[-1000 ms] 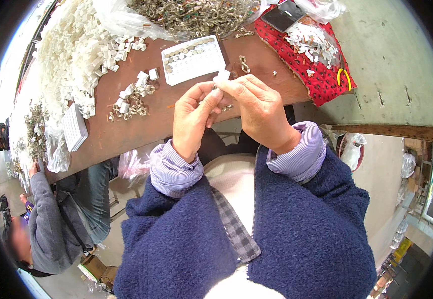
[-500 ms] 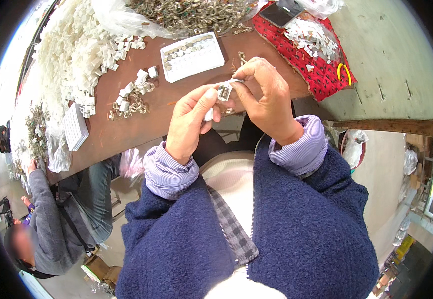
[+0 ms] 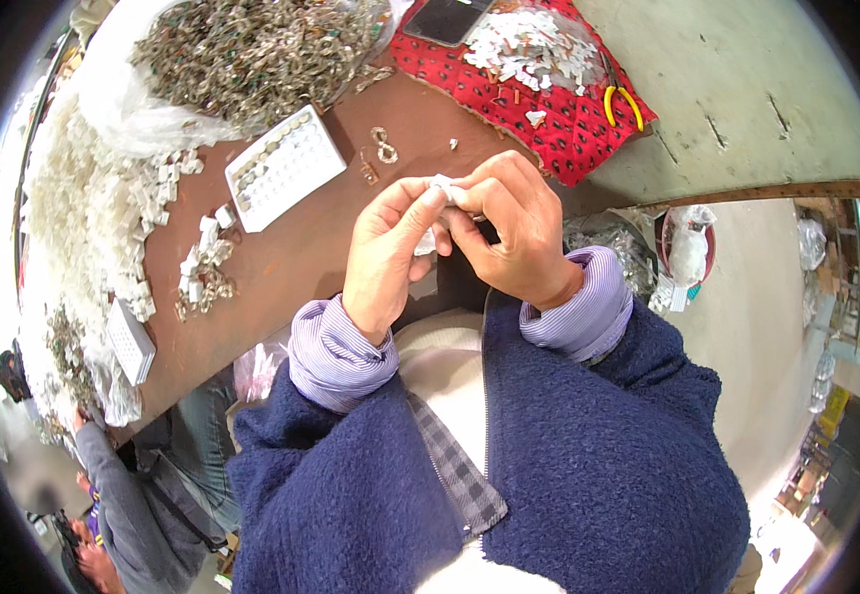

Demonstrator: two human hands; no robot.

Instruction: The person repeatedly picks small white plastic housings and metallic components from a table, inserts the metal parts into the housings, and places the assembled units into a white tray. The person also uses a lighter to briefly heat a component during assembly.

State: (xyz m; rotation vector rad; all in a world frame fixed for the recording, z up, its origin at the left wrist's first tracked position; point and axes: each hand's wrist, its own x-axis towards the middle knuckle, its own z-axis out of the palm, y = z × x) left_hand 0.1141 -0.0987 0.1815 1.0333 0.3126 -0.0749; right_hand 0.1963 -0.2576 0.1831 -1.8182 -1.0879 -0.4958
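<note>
My left hand (image 3: 382,252) and my right hand (image 3: 514,233) meet above the table's near edge. Their thumbs and forefingers pinch a small white plastic piece (image 3: 442,184), mostly covered by the fingertips. Another white piece (image 3: 426,242) shows under the curled fingers of my left hand. Beyond my hands, a twisted metal part (image 3: 383,146) and a tiny white bit (image 3: 454,144) lie on the brown tabletop (image 3: 291,259). A white tray (image 3: 296,183) holding rows of round discs lies to the left of them.
Farther left are a heap of white plastic pieces (image 3: 83,198), a small cluster of metal parts and white pieces (image 3: 204,267), and another tray (image 3: 131,342). Metal parts (image 3: 252,59) fill a plastic bag. A red cloth (image 3: 573,148) carries white slips, a phone (image 3: 440,18) and yellow-handled cutters (image 3: 623,107). Someone sits at left.
The view has shifted, so the table items sit farther left. My right fingertips have come in close to my left ones, covering the white piece whose metal insides showed before.
</note>
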